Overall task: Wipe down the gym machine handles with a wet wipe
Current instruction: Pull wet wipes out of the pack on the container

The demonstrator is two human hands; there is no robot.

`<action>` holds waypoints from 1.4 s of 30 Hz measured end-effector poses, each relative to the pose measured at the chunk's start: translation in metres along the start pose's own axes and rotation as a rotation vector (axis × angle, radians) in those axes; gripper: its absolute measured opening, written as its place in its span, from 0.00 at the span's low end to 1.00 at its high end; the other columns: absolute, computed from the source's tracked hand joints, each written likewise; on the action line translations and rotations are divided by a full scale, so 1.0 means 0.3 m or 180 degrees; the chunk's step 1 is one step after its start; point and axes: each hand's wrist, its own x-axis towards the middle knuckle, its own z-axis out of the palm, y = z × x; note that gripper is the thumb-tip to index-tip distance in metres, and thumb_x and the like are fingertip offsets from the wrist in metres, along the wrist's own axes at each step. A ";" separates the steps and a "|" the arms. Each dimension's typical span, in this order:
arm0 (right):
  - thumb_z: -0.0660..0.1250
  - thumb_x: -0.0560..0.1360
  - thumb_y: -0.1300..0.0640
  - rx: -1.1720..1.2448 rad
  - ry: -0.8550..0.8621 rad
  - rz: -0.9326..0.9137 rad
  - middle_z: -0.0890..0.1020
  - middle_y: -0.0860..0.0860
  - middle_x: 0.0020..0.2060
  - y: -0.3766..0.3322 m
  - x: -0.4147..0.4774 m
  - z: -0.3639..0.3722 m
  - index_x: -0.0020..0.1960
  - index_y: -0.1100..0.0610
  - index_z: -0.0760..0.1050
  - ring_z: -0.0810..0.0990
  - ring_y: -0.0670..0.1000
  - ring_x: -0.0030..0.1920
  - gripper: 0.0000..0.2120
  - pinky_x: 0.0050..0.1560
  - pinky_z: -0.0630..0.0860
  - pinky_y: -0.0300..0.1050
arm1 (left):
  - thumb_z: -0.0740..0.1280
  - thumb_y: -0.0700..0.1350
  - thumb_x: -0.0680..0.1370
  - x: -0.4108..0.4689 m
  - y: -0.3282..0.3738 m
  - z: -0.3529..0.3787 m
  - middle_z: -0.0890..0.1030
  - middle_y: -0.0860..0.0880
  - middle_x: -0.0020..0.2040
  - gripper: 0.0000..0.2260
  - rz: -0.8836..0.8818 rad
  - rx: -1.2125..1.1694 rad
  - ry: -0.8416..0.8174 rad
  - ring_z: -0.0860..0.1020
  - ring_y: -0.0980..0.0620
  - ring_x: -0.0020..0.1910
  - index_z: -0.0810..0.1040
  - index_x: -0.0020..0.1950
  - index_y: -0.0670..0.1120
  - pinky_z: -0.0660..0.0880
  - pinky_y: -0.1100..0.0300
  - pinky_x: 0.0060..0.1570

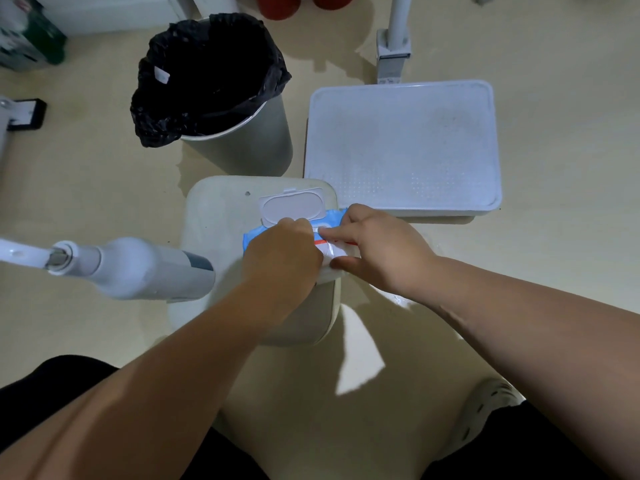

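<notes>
Pack: wet wipe pack (pixel 254 237), blue & white w/ a red stripe, lies on top of cream stand (pixel 214 216), near its right edge.
Flip lid: flip lid (pixel 293 206) stands open, hinged back away from the person.
Left hand: left hand (pixel 280 251) sits over the pack's opening, fingers curled down. Can't tell if a wipe is pinched; the hand hides its own fingertips.
Right hand: right hand (pixel 377 247) grips the pack's right end, forefinger on top, thumb at the near edge, pinning it.
Handling (est.): pack is soft, light & crinkly, so it will lift w/ the wipe unless held down. A wipe is limp, damp & clingy and may drag the next one out.
Where to grip: pinch one corner at the opening, pull slowly upward, other hand flat on the pack beside the opening.
Target (prob.): white handle (pixel 138 268) w/ grey band, blurred, just left of the stand.
Waste: bin (pixel 242 140) w/ black liner, beyond the stand.
</notes>
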 end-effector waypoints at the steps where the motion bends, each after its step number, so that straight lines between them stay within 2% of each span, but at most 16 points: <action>1: 0.67 0.76 0.43 -0.0055 0.0006 0.0003 0.75 0.50 0.54 0.002 -0.001 0.002 0.67 0.40 0.74 0.77 0.55 0.52 0.19 0.47 0.77 0.49 | 0.70 0.52 0.78 -0.006 -0.008 -0.011 0.78 0.47 0.57 0.18 -0.0042 -0.0045 0.0041 0.78 0.50 0.53 0.74 0.63 0.45 0.77 0.57 0.56; 5: 0.70 0.75 0.44 -0.0062 -0.0013 0.0018 0.75 0.48 0.53 0.011 -0.001 0.001 0.68 0.40 0.74 0.78 0.53 0.52 0.21 0.45 0.75 0.46 | 0.69 0.56 0.77 -0.030 -0.083 -0.050 0.81 0.48 0.54 0.17 -0.0384 -0.0080 0.0279 0.74 0.51 0.42 0.75 0.60 0.47 0.73 0.63 0.49; 8: 0.70 0.75 0.44 -0.0052 -0.0067 0.0019 0.75 0.47 0.52 0.010 0.010 -0.013 0.68 0.40 0.74 0.78 0.52 0.50 0.22 0.43 0.72 0.44 | 0.69 0.55 0.77 -0.071 -0.142 -0.059 0.83 0.47 0.48 0.14 -0.0399 0.0356 0.0322 0.72 0.52 0.37 0.78 0.57 0.46 0.74 0.62 0.43; 10: 0.71 0.74 0.44 -0.0073 -0.0123 -0.0023 0.75 0.47 0.51 0.006 0.018 -0.026 0.67 0.40 0.76 0.78 0.51 0.50 0.21 0.43 0.72 0.44 | 0.69 0.54 0.78 -0.093 -0.154 -0.061 0.80 0.49 0.44 0.13 -0.0455 0.0531 0.0081 0.76 0.53 0.37 0.78 0.57 0.47 0.78 0.60 0.41; 13: 0.73 0.71 0.45 -0.0155 -0.0096 -0.0104 0.76 0.48 0.47 -0.006 0.029 -0.038 0.59 0.45 0.81 0.78 0.51 0.46 0.17 0.44 0.76 0.47 | 0.67 0.50 0.79 -0.095 -0.152 -0.052 0.72 0.50 0.41 0.12 -0.0553 0.0324 -0.0059 0.74 0.52 0.39 0.75 0.59 0.47 0.73 0.58 0.39; 17: 0.71 0.72 0.49 -0.0196 0.0441 -0.0484 0.80 0.49 0.40 -0.050 0.051 -0.029 0.48 0.50 0.85 0.81 0.55 0.40 0.08 0.37 0.77 0.48 | 0.67 0.48 0.80 -0.083 -0.169 -0.016 0.77 0.47 0.53 0.15 -0.0361 0.0220 -0.0099 0.78 0.50 0.49 0.72 0.64 0.46 0.75 0.57 0.52; 19: 0.68 0.72 0.51 -0.0218 0.0434 -0.0644 0.81 0.49 0.39 -0.079 0.071 -0.010 0.47 0.51 0.85 0.81 0.56 0.39 0.09 0.35 0.77 0.49 | 0.65 0.48 0.80 -0.075 -0.187 -0.001 0.77 0.46 0.55 0.14 -0.0310 0.0115 -0.0115 0.77 0.50 0.48 0.72 0.64 0.46 0.75 0.57 0.53; 22: 0.67 0.71 0.53 -0.0269 0.0336 -0.0634 0.81 0.50 0.39 -0.098 0.098 0.027 0.46 0.51 0.86 0.81 0.57 0.39 0.09 0.35 0.77 0.48 | 0.62 0.49 0.82 -0.078 -0.207 0.014 0.72 0.47 0.48 0.11 -0.0295 -0.0181 -0.0102 0.71 0.52 0.43 0.72 0.62 0.46 0.72 0.58 0.48; 24: 0.68 0.70 0.55 -0.0214 0.0355 -0.0580 0.80 0.49 0.37 -0.102 0.112 0.047 0.43 0.50 0.86 0.81 0.57 0.37 0.08 0.34 0.76 0.46 | 0.60 0.50 0.83 -0.086 -0.220 0.023 0.70 0.49 0.46 0.10 -0.0237 -0.0321 0.0032 0.74 0.51 0.41 0.73 0.60 0.47 0.73 0.58 0.44; 28: 0.67 0.70 0.54 -0.0167 0.0384 -0.0547 0.80 0.47 0.35 -0.109 0.136 0.067 0.41 0.50 0.86 0.81 0.56 0.35 0.08 0.33 0.76 0.46 | 0.61 0.47 0.81 -0.112 -0.238 0.033 0.74 0.49 0.48 0.06 -0.0046 -0.0448 0.0439 0.80 0.45 0.40 0.71 0.57 0.51 0.78 0.53 0.40; 31: 0.66 0.70 0.53 -0.0293 0.0306 -0.0615 0.80 0.49 0.36 -0.113 0.146 0.066 0.41 0.51 0.85 0.81 0.57 0.35 0.09 0.31 0.76 0.48 | 0.64 0.43 0.77 -0.115 -0.247 0.053 0.73 0.48 0.49 0.12 0.0503 -0.0340 0.0532 0.74 0.44 0.33 0.74 0.61 0.51 0.74 0.54 0.32; 34: 0.64 0.72 0.54 -0.0536 0.0285 -0.0796 0.79 0.48 0.36 -0.113 0.145 0.067 0.40 0.52 0.83 0.80 0.58 0.33 0.10 0.28 0.74 0.46 | 0.62 0.45 0.80 -0.111 -0.255 0.064 0.72 0.48 0.51 0.14 0.0665 -0.0126 0.0410 0.76 0.45 0.35 0.76 0.65 0.52 0.77 0.53 0.34; 39: 0.55 0.76 0.51 -0.0770 0.0308 -0.0861 0.77 0.50 0.38 -0.112 0.136 0.078 0.43 0.54 0.81 0.76 0.59 0.29 0.16 0.24 0.70 0.45 | 0.59 0.49 0.81 -0.109 -0.250 0.051 0.74 0.50 0.51 0.14 0.0616 -0.0245 0.0507 0.78 0.46 0.40 0.80 0.62 0.54 0.79 0.51 0.39; 42: 0.53 0.77 0.49 -0.0671 0.0261 -0.0819 0.78 0.51 0.40 -0.114 0.131 0.071 0.44 0.55 0.79 0.76 0.59 0.30 0.17 0.25 0.69 0.44 | 0.59 0.56 0.79 -0.110 -0.242 0.034 0.76 0.50 0.52 0.16 0.0496 -0.0405 0.0485 0.79 0.48 0.43 0.81 0.61 0.54 0.79 0.51 0.43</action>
